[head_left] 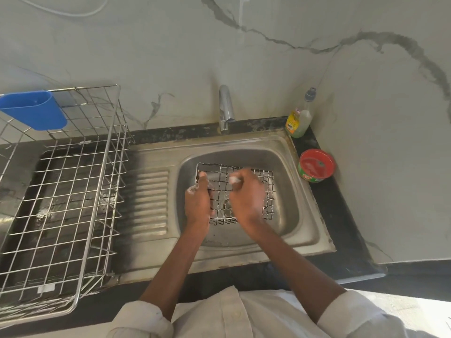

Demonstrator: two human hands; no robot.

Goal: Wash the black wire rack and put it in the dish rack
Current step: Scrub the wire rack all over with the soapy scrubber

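Observation:
The black wire rack [264,181] lies in the steel sink basin [288,215], soapy and flecked with foam. My left hand [198,203] grips the rack's left edge, thumb on top. My right hand [247,193] is closed and pressed on the middle of the rack, blurred, with white foam at the fingertips; what it holds is hidden. The silver dish rack [73,191] stands on the counter to the left of the sink, with nothing in its main tray.
A blue plastic holder [34,108] hangs on the dish rack's back corner. The tap [225,108] stands behind the basin, with no water running. A dish-soap bottle [301,118] and a red tub of dish paste [316,165] sit at the right. The ribbed drainboard [151,201] lies between basin and dish rack.

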